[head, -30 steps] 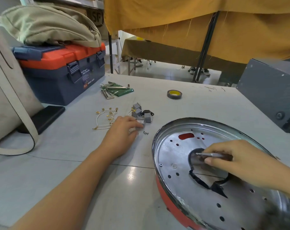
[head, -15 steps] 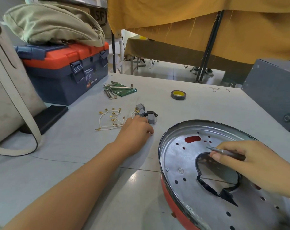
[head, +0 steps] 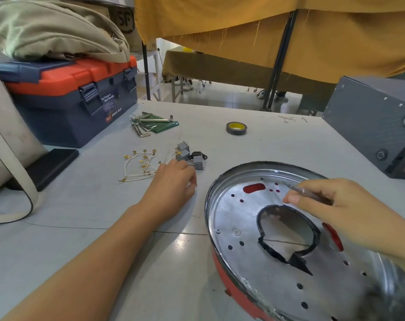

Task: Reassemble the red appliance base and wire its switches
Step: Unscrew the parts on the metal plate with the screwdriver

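Your left hand [head: 173,184] rests on the table [head: 85,205], fingers curled down beside the gray switches [head: 188,156]; can't tell if it pinches anything. Your right hand [head: 331,209] grips a thin metal tool [head: 305,192] over the red base [head: 289,239], which lies open side up at right. White wires [head: 139,164] just left of the switches, tape roll [head: 236,128] beyond.
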### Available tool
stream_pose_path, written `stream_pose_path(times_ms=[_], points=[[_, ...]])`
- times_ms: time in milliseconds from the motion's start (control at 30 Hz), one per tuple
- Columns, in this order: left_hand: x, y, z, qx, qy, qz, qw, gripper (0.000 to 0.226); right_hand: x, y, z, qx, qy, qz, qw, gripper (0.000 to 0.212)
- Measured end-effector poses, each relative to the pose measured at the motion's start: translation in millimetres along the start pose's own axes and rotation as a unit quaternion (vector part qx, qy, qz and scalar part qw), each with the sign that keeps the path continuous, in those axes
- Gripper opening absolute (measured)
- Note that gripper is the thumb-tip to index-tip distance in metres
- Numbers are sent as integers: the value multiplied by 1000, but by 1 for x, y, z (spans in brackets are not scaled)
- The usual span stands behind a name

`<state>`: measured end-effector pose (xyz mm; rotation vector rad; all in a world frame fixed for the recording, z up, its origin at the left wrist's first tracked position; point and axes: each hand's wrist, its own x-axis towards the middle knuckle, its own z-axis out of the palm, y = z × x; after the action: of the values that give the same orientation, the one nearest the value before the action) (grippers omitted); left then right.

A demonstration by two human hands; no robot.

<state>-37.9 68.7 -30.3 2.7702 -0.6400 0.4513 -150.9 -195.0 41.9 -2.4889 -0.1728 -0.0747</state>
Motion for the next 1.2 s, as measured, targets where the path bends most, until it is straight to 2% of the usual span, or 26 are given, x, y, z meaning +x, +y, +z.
stream_pose_path(times_ms=[67,133,233,367,467,533,633,733,867,967,1100,1200], points=[[0,2,-5,-68,41,-25,997,6,-4,1,-5,0,2,5,1000,64],[0,6,-12,-141,65,-49,987,3,-6,4,-9,-23,-3,17,1000,51],[-1,17,-21,-194,72,-43,977,4,-11,12,-10,-71,19,15,997,29],[-6,36,-44,-296,72,-42,952,17,-13,27,-15,-144,123,20,982,20],[-17,48,-57,-351,56,-61,933,20,-16,41,-21,-152,152,94,972,41],[-25,54,-60,-355,40,-80,930,22,-18,48,-23,-164,121,143,968,46],[-33,64,-55,-319,3,-98,943,22,-20,51,-24,-71,71,159,982,24],[-32,72,-48,-288,-20,-108,951,23,-24,52,-26,-30,73,148,986,12],[-18,73,-45,-233,-18,-89,968,18,-32,50,-28,0,42,153,987,23],[0,69,-43,-228,-60,-47,971,12,-36,50,-25,20,-12,151,988,33],[19,68,-41,-264,-91,0,960,13,-33,49,-26,9,27,165,986,45],[21,68,-41,-349,-65,-16,935,12,-25,49,-25,14,56,157,986,49]])
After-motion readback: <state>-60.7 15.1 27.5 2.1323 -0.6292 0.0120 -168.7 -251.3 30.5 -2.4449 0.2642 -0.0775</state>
